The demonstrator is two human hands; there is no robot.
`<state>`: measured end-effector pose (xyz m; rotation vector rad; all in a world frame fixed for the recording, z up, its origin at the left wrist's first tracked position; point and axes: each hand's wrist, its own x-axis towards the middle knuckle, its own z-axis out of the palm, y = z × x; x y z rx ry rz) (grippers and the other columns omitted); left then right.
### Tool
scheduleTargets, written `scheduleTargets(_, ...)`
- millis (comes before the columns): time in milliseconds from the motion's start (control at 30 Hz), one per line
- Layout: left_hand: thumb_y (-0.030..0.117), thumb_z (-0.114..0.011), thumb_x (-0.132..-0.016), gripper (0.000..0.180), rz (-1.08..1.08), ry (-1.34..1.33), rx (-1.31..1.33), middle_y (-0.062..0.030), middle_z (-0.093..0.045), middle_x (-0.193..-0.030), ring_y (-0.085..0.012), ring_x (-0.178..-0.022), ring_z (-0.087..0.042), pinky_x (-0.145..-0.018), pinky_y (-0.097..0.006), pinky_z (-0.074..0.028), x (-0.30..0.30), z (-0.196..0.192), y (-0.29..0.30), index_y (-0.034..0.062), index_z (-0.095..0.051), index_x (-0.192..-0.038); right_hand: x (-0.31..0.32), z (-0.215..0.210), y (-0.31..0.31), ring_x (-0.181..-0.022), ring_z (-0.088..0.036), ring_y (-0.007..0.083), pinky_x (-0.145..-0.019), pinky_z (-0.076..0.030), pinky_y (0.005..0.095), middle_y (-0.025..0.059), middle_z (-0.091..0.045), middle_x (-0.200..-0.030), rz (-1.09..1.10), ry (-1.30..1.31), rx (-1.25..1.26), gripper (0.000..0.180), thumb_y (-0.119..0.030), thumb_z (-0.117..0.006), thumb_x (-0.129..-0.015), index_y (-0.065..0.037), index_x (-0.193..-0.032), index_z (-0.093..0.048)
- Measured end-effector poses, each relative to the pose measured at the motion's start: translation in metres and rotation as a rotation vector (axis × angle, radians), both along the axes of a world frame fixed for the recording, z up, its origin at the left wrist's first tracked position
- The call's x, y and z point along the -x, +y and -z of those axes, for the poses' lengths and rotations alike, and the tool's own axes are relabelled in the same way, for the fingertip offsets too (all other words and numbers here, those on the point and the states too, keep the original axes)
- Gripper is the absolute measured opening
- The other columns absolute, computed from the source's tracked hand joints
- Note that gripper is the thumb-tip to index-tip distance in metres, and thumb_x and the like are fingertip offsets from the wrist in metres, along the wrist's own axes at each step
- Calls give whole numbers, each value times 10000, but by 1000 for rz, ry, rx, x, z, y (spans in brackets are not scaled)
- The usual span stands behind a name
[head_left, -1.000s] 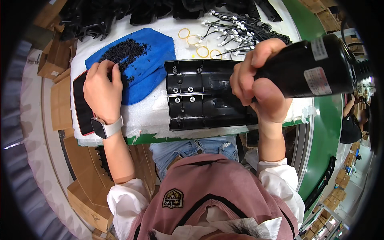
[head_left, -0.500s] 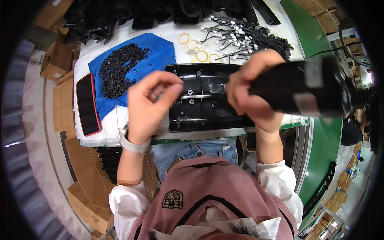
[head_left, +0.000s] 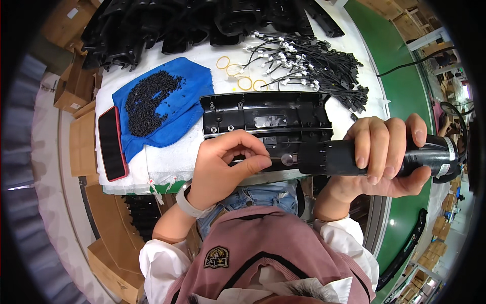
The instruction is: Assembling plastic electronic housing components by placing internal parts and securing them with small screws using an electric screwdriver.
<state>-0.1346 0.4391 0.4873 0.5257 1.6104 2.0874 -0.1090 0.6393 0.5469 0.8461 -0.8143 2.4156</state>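
At right of centre, the right hand was wrapped around a black cylindrical power screwdriver, its long axis nearly level, tip leftward. The left hand, nearer that tip, pressed thumb and forefinger together there, contents indiscernible. Black moulded plastic shells lay mid-frame, roughly parallel, partly hidden.

Screws lie on the cloth, between the phone and the shells.
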Motion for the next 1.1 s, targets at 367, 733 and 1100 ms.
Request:
scheduleTargets(367, -68, -681, -725, 103, 40, -105, 99, -68, -630, -837, -105, -774, -584, -709, -223, -471, -2, -6, 4, -36, -629, -808, -6, 9, 11, -484, -526, 118, -503, -440, 282, 0, -536, -666, -3, 64, -140, 406, -370, -596, -859, -114, -1095, -388)
scheduleTargets(733, 130, -803, -597, 486, 29, 437, 222, -33, -604, -927, -144, -824, -586, -723, -260, -447, 17, -35, 46, 59, -579, -1023, -39, 9, 51, -460, -528, 122, -495, -455, 283, 23, -532, -649, -30, 22, 58, 381, -332, -575, -870, -71, -1089, -403)
scheduleTargets(1100, 35, -608, -760, 135, 152, 1389, 553, -108, -628, -833, -294, -795, -606, -695, -365, -492, 97, 8, 217, 31, -649, -889, -94, 21, 88, -433, -524, 125, -471, -450, 273, 15, -539, -618, 212, 37, -75, 402, -311, -631, -832, -83, -1016, -356)
